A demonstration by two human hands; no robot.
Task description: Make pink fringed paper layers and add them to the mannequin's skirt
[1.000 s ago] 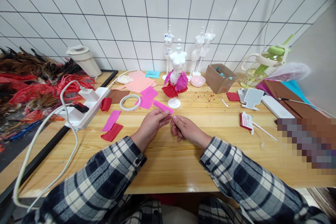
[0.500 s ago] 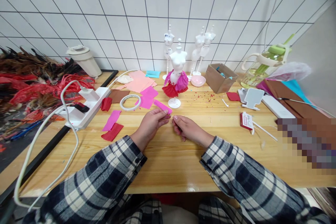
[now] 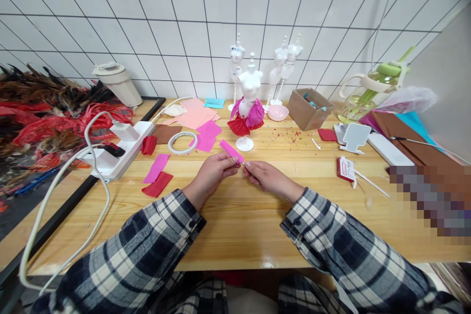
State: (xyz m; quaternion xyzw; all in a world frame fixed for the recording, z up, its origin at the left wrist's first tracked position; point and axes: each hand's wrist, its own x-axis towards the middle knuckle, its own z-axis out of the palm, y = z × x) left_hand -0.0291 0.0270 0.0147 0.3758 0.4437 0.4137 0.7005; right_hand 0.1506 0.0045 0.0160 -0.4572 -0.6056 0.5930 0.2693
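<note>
My left hand [image 3: 217, 174] is closed, thumb against fingers, on a narrow magenta strip of crepe-like paper [image 3: 230, 149] that slants up and left from the fingertips. My right hand [image 3: 267, 176] is closed in a pinch just to the right; a thin needle-like piece [image 3: 242, 163] shows between its fingertips and the strip's lower end. Just beyond the hands stands a small white mannequin [image 3: 250, 83] on a round base, dressed in a gathered magenta and red paper skirt [image 3: 241, 125].
Magenta sheets [image 3: 206, 136], a tape roll [image 3: 183, 143] and red paper [image 3: 157, 185] lie left, near a power strip [image 3: 125, 152] with cables. Behind are more mannequins [image 3: 281, 66], a pink bowl [image 3: 277, 113] and a cardboard box [image 3: 309, 110]. A phone stand [image 3: 355, 137] is at right.
The magenta strip has shifted slightly right and tilts more steeply. My right hand's fingertips have come up against the strip's lower end, and the thin piece now shows there.
</note>
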